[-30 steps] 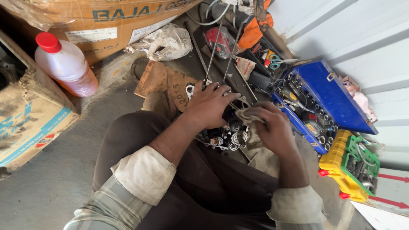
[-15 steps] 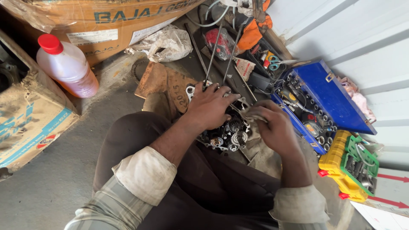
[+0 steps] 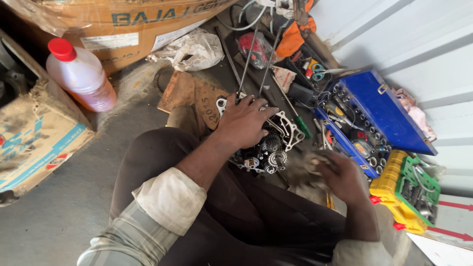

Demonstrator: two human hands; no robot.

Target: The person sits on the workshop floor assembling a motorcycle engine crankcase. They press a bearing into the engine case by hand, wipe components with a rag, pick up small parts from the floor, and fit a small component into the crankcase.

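Note:
A greasy engine case with exposed gears (image 3: 270, 150) lies on the floor in front of my knees. My left hand (image 3: 243, 121) rests palm down on its upper part, fingers spread over the metal. To the right of the gears, my right hand (image 3: 331, 173) is closed around a dirty grey rag (image 3: 304, 170), a little away from the case. The hand is slightly blurred.
An open blue socket set (image 3: 374, 111) and a yellow-green tool case (image 3: 404, 189) lie at the right by a white wall. A pink bottle with a red cap (image 3: 81, 76) stands at the left between cardboard boxes (image 3: 34, 133). Long rods, a screwdriver and clutter sit behind the case.
My right hand has pulled back from the gears toward the right with the rag. My left hand has stayed pressed on the case.

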